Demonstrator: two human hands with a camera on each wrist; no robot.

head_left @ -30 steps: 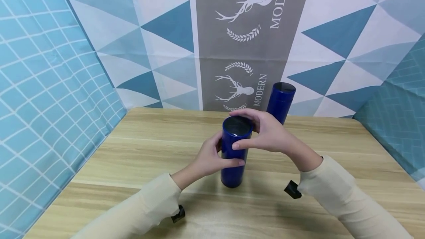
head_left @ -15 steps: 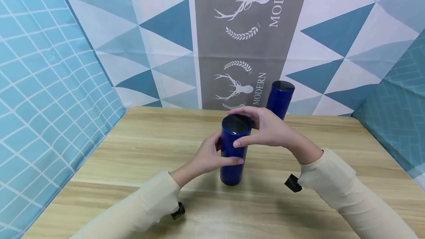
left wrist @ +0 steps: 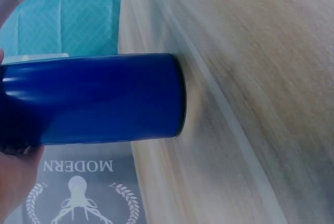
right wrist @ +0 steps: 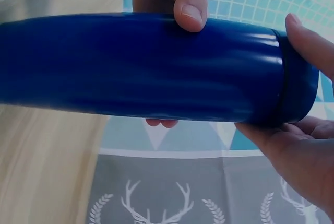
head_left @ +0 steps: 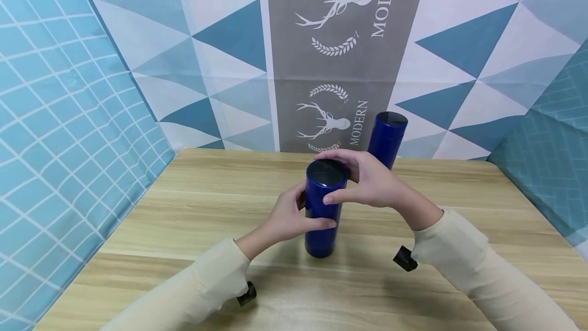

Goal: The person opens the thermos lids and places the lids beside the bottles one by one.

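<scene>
A dark blue thermos flask (head_left: 321,239) with a black top face stands nearly upright in front of me in the head view. My left hand (head_left: 291,216) wraps its body from the left, thumb across the near side. Higher up, my right hand (head_left: 369,180) holds the flask's lid (right wrist: 301,80) between thumb and fingers. A thin dark seam shows below that lid in the right wrist view. The left wrist view shows the flask's base (left wrist: 177,96) close to the tabletop; whether it touches, I cannot tell. Parts of the fingers are hidden behind the flask.
A second blue flask (head_left: 387,139) stands behind my right hand, its lower part hidden. The wooden table (head_left: 206,193) ends at a patterned back cloth (head_left: 229,65). Blue tiled cloth (head_left: 55,116) hangs on the left. Black wrist mounts (head_left: 405,258) jut from both sleeves.
Very little differs. The head view shifts slightly, and both hands keep their hold on the flask and its lid. The second flask stays where it was.
</scene>
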